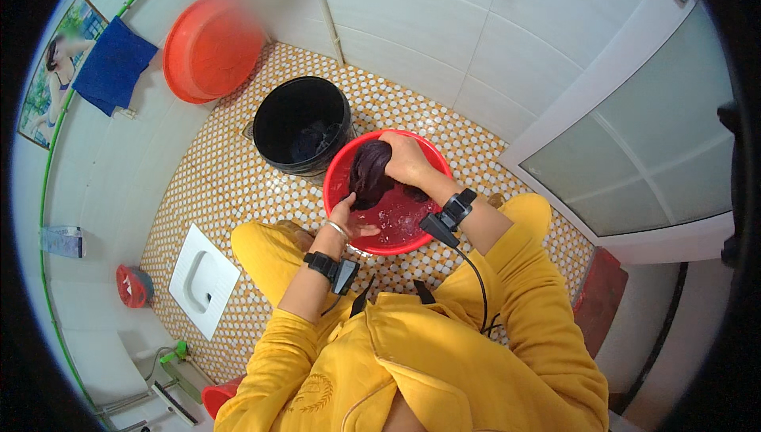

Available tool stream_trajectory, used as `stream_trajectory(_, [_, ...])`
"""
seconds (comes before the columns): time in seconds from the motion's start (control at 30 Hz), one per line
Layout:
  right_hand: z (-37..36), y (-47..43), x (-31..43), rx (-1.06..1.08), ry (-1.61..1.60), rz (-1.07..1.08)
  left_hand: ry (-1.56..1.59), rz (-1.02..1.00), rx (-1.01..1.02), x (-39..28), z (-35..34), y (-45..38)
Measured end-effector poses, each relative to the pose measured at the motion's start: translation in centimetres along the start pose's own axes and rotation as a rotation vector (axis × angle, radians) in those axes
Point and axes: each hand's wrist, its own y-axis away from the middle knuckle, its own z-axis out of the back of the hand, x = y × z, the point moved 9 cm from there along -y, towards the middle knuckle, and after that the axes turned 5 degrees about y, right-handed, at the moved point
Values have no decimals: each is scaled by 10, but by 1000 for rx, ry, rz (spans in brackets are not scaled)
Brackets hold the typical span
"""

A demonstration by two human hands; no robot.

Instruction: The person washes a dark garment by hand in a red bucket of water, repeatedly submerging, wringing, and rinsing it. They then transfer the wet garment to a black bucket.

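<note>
A wet, dark purple-black cloth (pixel 370 173) hangs bunched over a round red plastic basin (pixel 331 164), its lower part close to the water. My right hand (pixel 405 157) is closed around the upper right side of the cloth. My left hand (pixel 348 218), with a bracelet at the wrist, is at the basin's near left side. One of its digits touches the cloth's lower left edge, while others stretch out over the water. Whether it grips the cloth is unclear. Bubbly water (pixel 398 224) fills the basin, and another dark bit of fabric (pixel 415 193) shows beneath my right wrist.
A black bucket (pixel 270 117) with dark wet contents stands left of the basin on mosaic tiles (pixel 386 93). Beyond it a large orange-red tub (pixel 205 48) leans on the wall. A squat toilet (pixel 205 280) lies to the left. To the right is a white-framed frosted-glass door (pixel 642 135).
</note>
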Motion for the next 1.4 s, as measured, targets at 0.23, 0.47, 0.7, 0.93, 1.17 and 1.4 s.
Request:
stream_trajectory(0.23, [-1, 6, -3, -14, -31, -98, 364, 54, 82, 17, 19, -23])
stream_trajectory(0.47, [-9, 10, 37, -5, 196, 76, 273, 140, 459, 16, -49, 38])
stream_trajectory(0.7, [-28, 48, 66, 180, -134, 186, 549, -246, 898, -27, -85, 44])
stream_trajectory(0.93, [-25, 34, -86, 5, -1065, -493, 689, 65, 674, -15, -95, 68])
stream_trajectory(1.17, [-123, 148, -169, -16, -1110, -1332, 816, 181, 680, -7, -102, 132])
stream_trajectory(1.4, [-174, 82, -145, 155, -1845, -795, 755, 211, 702, 16, -86, 169])
